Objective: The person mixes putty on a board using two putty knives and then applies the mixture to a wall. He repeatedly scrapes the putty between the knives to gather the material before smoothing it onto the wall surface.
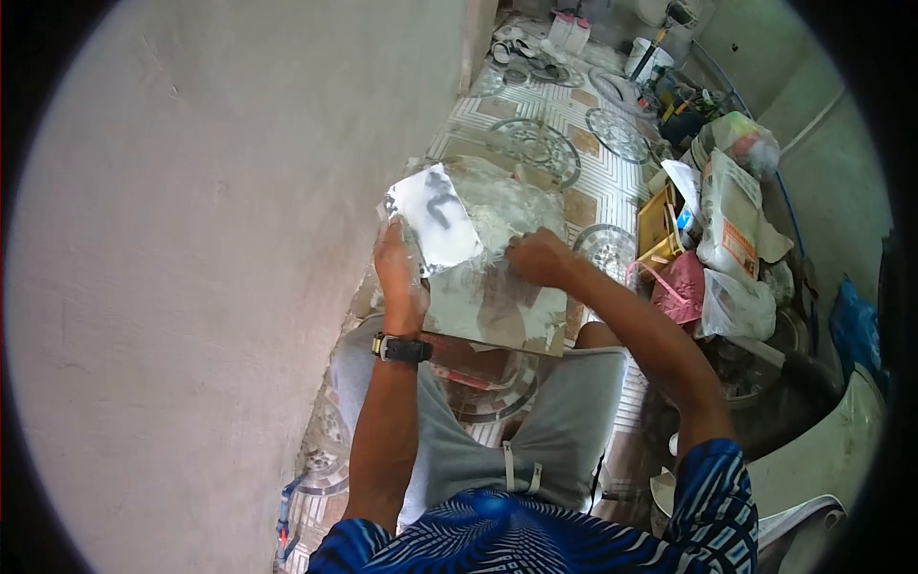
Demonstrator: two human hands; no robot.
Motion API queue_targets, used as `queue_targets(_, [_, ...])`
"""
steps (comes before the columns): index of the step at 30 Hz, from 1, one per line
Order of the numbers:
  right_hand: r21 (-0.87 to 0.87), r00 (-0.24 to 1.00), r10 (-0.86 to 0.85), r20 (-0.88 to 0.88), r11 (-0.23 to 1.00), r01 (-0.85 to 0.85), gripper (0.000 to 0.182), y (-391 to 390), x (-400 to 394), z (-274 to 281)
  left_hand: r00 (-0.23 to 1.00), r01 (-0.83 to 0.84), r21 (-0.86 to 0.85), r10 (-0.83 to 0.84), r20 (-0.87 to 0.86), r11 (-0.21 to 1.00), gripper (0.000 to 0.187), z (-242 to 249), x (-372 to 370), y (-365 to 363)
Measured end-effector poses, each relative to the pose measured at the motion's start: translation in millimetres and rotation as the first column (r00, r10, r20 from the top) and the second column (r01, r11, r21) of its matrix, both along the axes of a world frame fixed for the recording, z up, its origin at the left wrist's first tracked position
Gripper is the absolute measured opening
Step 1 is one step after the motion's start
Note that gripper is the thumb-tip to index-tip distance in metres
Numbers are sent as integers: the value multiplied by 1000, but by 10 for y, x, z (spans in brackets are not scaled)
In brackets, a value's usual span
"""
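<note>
My left hand (400,263) is closed on the left edge of a white rectangular slab (449,236) with dark grey smears across its face. The slab is tilted over a dusty board (497,316) in front of my knees. To the right of the slab, my right hand (538,256) is curled shut low over the board. Its fingers hide whatever they hold, and I cannot tell what it is. Pale, powdery residue (502,196) coats the board's far half around both hands.
A bare plaster wall (210,268) rises close on my left. Along the right lie a yellow crate (658,230), a white sack (732,215), a pink bag (681,287) and a clear plastic bag (736,304). Sandals (516,48) and a white bucket (648,59) stand farther back on the patterned floor.
</note>
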State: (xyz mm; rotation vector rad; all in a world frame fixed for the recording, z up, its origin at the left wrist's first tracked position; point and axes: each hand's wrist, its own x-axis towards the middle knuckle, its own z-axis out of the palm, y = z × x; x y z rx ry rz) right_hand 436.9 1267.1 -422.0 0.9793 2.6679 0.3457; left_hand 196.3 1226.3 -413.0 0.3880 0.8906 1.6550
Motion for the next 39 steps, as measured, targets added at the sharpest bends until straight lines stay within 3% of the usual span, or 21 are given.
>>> queue_targets(1, [-100,992,-58,-114,994,46,9,83,62,89,1000,0,-5,0,-14,1000,27,48,-17,-11])
queue_targets(5, [95,959,-29,-283,994,58,9,185,153,357,1000,7,26,-7,-29,1000,28,119,30,-54])
queue_targets(8, [31,979,-104,-175,993,111,8,147,59,-76,1000,2,32,-2,13,999,28,43,29,-17])
queue_targets(9, [13,987,-45,-156,999,48,7,74,34,-126,1000,6,18,-6,27,1000,28,14,10,-5])
queue_targets(12, [-78,986,-39,-163,997,27,9,79,63,282,1000,-12,56,12,-12,998,28,17,15,-22])
queue_targets(16, [151,971,-88,-220,981,123,10,10,-126,235,1000,-7,42,7,2,999,28,106,58,-44])
queue_targets(18, [56,997,5,-81,998,-1,11,-116,-253,48,1000,-20,61,20,15,998,28,26,46,18])
queue_targets(20, [-43,998,-20,-51,999,18,10,-112,-195,-18,999,-23,67,25,-38,997,27,-79,-8,58])
queue_targets(23, [-100,988,-74,-137,993,61,9,36,-94,422,999,-39,12,40,-35,999,26,33,32,-19])
queue_targets(26, [171,979,-58,-195,981,92,9,33,-151,225,998,-61,-29,61,23,998,26,190,104,-64])
queue_targets(28, [-12,996,-53,-76,999,53,11,-54,-244,-2,997,-77,-8,77,32,997,25,183,95,-38])
queue_targets(30, [-110,996,-66,-65,992,58,12,-101,-218,166,997,-83,32,83,5,996,24,59,71,16])
queue_targets(33, [-60,991,-102,-82,993,97,14,33,-161,432,998,-57,72,55,33,996,25,36,54,-23])
queue_targets(36, [169,979,-27,-200,984,61,15,17,-224,184,997,-65,31,64,36,997,24,162,92,-23])
queue_targets(39, [-20,990,39,-136,999,-42,13,-91,-235,102,996,-85,53,86,-11,995,24,81,62,3])
